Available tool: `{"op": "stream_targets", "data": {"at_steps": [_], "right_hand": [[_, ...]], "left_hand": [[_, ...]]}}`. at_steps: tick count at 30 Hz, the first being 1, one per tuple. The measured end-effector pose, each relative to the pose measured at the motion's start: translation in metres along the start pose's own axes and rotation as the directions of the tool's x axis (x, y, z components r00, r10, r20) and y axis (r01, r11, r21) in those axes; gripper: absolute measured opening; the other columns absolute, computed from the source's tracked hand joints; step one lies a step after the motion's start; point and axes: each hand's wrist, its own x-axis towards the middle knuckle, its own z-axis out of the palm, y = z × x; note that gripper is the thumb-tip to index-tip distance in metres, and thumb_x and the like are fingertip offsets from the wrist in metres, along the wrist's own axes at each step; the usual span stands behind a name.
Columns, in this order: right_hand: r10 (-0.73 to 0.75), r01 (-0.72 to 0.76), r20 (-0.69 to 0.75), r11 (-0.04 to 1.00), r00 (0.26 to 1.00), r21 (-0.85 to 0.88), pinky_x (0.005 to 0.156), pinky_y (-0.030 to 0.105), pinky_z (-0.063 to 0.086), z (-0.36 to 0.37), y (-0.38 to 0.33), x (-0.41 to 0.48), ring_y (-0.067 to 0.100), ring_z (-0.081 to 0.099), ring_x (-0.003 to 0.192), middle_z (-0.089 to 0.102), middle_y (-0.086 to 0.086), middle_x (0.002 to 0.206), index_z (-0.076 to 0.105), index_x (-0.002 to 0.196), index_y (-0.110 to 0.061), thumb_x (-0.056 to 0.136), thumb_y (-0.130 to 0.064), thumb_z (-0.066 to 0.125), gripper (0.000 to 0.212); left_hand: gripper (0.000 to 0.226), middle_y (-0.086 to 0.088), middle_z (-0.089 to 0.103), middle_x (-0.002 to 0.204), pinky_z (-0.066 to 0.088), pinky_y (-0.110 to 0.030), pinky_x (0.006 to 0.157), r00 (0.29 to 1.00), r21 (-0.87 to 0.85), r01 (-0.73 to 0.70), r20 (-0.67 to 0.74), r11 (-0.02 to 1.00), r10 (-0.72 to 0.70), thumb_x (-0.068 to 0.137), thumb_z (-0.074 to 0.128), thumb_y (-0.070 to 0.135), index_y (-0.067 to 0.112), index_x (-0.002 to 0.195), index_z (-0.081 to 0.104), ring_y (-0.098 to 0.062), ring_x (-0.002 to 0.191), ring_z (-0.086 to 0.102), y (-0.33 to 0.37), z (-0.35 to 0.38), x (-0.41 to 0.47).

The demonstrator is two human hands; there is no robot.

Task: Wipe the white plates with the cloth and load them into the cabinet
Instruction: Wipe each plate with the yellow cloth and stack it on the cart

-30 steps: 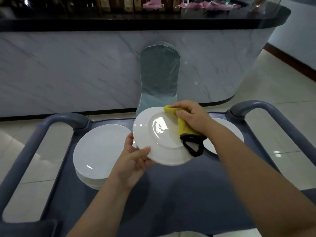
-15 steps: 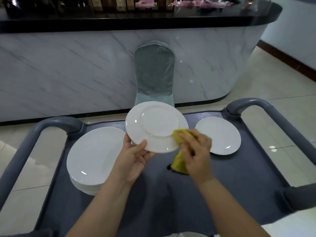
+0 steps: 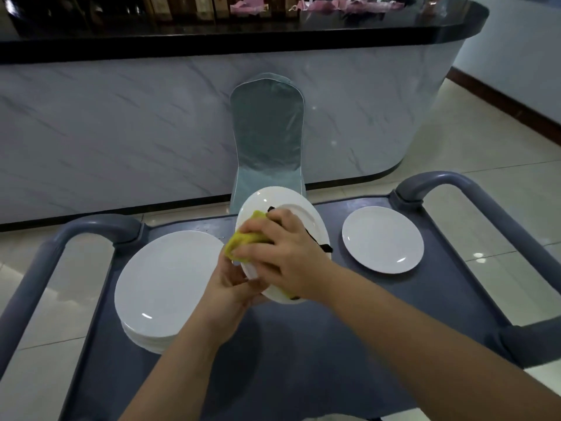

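- Tiled floor (image 3: 485, 153), marble bar (image 3: 121, 132) behind, covered chair (image 3: 267, 132) before it; grey cart (image 3: 303, 360) carries the things.
- Stack (image 3: 167, 284) sits on the cart's left, lone plate (image 3: 382, 238) on its right.
- Left hand (image 3: 230, 287) grips the tilted plate (image 3: 273, 202) by its near rim, above the cart.
- Right hand (image 3: 288, 256) clutches the cloth (image 3: 243, 241) against the plate's face.
- Step: wiping. Next, likely: finish the wipe, then load; no cabinet in view.

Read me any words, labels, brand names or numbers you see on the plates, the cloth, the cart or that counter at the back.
No text can be read anywhere.
Held plate, plate stack, single plate: plain white, no marks showing.
Yellow cloth: no label text visible.
Grey cart: no lettering shown.
Dark counter: the things on it are too blurred and dim to read.
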Motion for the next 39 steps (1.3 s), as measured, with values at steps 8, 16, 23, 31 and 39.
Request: {"op": "stream_targets", "data": {"at_steps": [8, 16, 23, 31, 39], "right_hand": [[0.539, -0.532, 0.032, 0.818, 0.842, 0.218, 0.104, 0.033, 0.029, -0.025, 0.068, 0.023, 0.030, 0.046, 0.111, 0.062, 0.004, 0.115, 0.072, 0.111, -0.022, 0.091, -0.016, 0.058, 0.026], [0.838, -0.734, -0.207, 0.543, 0.505, 0.407, 0.100, 0.030, 0.040, -0.009, 0.031, -0.088, 0.020, 0.050, 0.106, 0.063, -0.010, 0.104, 0.071, 0.101, -0.034, 0.089, -0.015, 0.059, 0.026], [0.439, -0.438, -0.318, 0.896, 0.841, 0.077, 0.101, 0.033, 0.036, 0.037, -0.016, -0.104, 0.028, 0.043, 0.107, 0.057, 0.001, 0.127, 0.070, 0.116, -0.025, 0.091, -0.020, 0.058, 0.028], [0.750, -0.694, -0.243, 0.662, 0.616, 0.285, 0.103, 0.036, 0.032, -0.020, 0.058, -0.085, 0.024, 0.039, 0.113, 0.055, -0.003, 0.117, 0.069, 0.113, -0.021, 0.093, -0.005, 0.058, 0.027], [0.354, -0.337, -0.141, 0.932, 0.925, 0.132, 0.103, 0.035, 0.034, 0.000, 0.020, -0.096, 0.023, 0.041, 0.111, 0.055, -0.002, 0.128, 0.064, 0.117, -0.025, 0.087, -0.012, 0.056, 0.034]], "left_hand": [[0.072, -0.011, 0.066, 0.120, 0.058, -0.045, 0.073, 0.997, -0.151, 0.072, -0.030, 0.986, -0.077, 0.070, 0.067, -0.008, 0.027, 0.130, 0.050, -0.031, 0.105, 0.067, -0.010, 0.003, 0.003], [0.068, -0.007, 0.069, 0.118, 0.059, -0.038, 0.069, 0.985, -0.385, 0.104, -0.084, 0.917, -0.147, 0.068, 0.066, -0.013, 0.026, 0.123, 0.059, -0.027, 0.100, 0.070, -0.028, 0.006, 0.006], [0.068, -0.018, 0.063, 0.128, 0.060, -0.039, 0.069, 0.979, -0.394, 0.125, -0.098, 0.911, -0.176, 0.074, 0.060, -0.009, 0.024, 0.133, 0.050, -0.033, 0.100, 0.069, -0.025, 0.023, 0.023], [0.078, -0.012, 0.063, 0.127, 0.058, -0.051, 0.076, 0.977, -0.099, 0.193, 0.113, 0.976, -0.182, 0.069, 0.066, -0.009, 0.028, 0.135, 0.048, -0.034, 0.111, 0.064, -0.014, 0.017, 0.011], [0.068, -0.013, 0.067, 0.118, 0.059, -0.047, 0.071, 0.995, -0.105, 0.093, 0.039, 0.990, -0.089, 0.071, 0.068, -0.014, 0.029, 0.123, 0.058, -0.033, 0.103, 0.067, -0.003, 0.014, 0.019]]}}
